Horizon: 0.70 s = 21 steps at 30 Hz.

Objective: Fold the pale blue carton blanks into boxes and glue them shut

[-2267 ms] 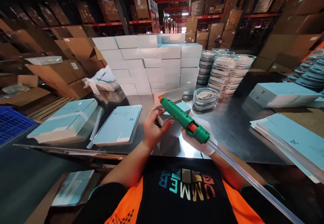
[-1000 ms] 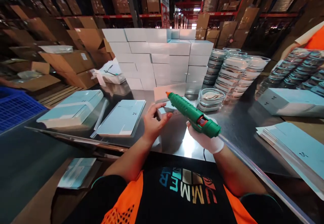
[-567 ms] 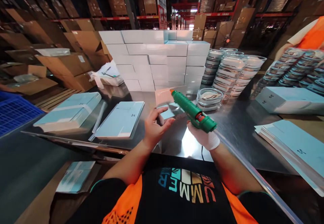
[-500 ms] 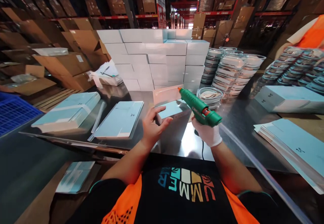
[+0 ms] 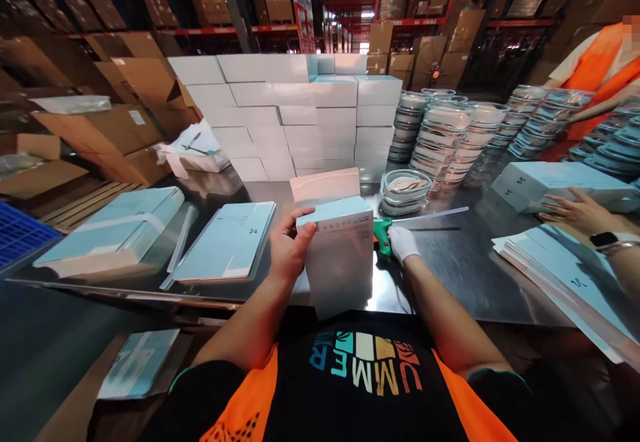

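Note:
My left hand (image 5: 290,245) grips a white and pale-blue carton (image 5: 340,255) at its upper left edge, thumb in front. The carton stands tilted in front of me, its top flap (image 5: 325,185) raised at the back. Printed small text runs along its near face. To the carton's right, my right hand (image 5: 404,243), in a white glove, is closed on a green glue gun (image 5: 383,237) low over the table. The gun's front end is hidden behind the carton. A clear glue stick (image 5: 440,217) extends rightward at the gun's back.
Stacked white boxes (image 5: 300,119) form a wall ahead. Glass containers (image 5: 440,142) pile up behind a single lidded one (image 5: 406,192). Flat cartons (image 5: 225,239) lie left, more (image 5: 565,269) right. A co-worker's hand (image 5: 575,209) rests by a box (image 5: 545,185) at right.
The glue gun has gone from raised above the carton down to its right side. The carton now shows its near face more upright. A co-worker's hand has appeared at the right.

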Each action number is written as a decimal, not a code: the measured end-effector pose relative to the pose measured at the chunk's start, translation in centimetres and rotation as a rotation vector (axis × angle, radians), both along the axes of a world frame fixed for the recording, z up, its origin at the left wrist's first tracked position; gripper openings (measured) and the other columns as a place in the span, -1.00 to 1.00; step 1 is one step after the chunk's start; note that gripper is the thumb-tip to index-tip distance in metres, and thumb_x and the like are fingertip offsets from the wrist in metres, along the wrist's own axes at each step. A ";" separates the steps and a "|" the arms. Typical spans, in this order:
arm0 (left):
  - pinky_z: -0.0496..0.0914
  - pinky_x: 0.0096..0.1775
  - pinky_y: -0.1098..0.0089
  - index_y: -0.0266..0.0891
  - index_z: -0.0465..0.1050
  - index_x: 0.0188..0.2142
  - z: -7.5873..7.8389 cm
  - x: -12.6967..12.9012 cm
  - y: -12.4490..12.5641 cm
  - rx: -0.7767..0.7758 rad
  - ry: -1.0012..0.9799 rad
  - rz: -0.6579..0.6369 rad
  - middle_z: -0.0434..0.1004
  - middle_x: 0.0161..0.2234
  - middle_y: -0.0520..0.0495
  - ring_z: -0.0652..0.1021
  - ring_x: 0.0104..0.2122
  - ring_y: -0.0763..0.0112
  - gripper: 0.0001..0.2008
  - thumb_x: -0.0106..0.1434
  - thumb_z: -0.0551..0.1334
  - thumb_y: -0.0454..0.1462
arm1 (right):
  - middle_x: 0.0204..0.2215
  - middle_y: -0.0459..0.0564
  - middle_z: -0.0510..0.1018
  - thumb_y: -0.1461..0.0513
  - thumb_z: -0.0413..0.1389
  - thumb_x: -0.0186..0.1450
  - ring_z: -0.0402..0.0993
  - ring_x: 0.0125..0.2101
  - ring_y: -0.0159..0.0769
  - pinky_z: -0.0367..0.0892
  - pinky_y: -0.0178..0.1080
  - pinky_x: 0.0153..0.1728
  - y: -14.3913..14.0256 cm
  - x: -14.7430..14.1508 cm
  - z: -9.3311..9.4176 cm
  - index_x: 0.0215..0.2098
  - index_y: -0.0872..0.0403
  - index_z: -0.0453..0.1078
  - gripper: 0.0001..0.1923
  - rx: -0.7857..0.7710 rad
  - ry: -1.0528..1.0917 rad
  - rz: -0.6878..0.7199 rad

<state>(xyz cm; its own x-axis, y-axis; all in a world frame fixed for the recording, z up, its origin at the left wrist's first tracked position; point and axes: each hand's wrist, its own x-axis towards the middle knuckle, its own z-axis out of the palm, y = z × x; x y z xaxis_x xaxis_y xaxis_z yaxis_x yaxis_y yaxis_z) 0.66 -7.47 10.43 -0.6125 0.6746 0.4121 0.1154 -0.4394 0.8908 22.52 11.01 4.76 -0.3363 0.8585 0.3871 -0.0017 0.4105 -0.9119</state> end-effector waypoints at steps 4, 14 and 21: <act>0.44 -0.41 0.31 -0.15 0.71 -0.08 -0.1 0.5 0.3 -0.026 0.058 -0.019 0.65 -0.38 -0.05 0.57 -0.45 0.28 -0.29 0.02 0.55 0.31 | -0.09 0.07 0.79 -0.18 0.23 0.46 0.74 0.00 -0.15 0.62 -0.21 0.06 -2.5 -0.2 2.6 -0.02 0.05 0.60 -0.50 0.015 0.095 -0.028; 0.57 0.05 0.10 -0.09 0.52 -0.16 -1.7 -0.1 1.4 0.236 0.211 -0.047 0.70 -0.13 -0.11 0.72 -0.05 0.07 -0.37 0.07 0.58 0.28 | 0.46 0.21 0.43 -0.33 0.52 0.06 0.28 0.51 0.18 0.26 0.18 0.50 -5.6 1.2 7.8 0.22 -0.05 0.51 -0.06 0.138 -0.076 0.396; 0.52 0.22 -0.19 -0.01 0.70 -0.18 -0.5 -0.5 0.6 0.273 0.538 -0.132 0.76 -0.11 -0.17 0.72 0.08 -0.04 -0.51 0.31 0.40 0.30 | 0.55 0.03 0.35 -0.09 0.27 0.51 0.25 0.55 0.05 0.22 0.22 0.53 -6.9 2.4 7.7 0.11 -0.18 0.66 -0.68 0.374 -0.102 0.477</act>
<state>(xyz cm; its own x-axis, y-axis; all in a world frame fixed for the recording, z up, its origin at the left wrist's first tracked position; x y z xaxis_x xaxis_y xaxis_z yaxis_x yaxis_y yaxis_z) 0.17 -6.82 9.90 -0.1895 0.5572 0.8084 0.4462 -0.6845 0.5765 24.97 4.12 12.42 -0.7013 0.4160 0.5789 -0.1847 0.6783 -0.7112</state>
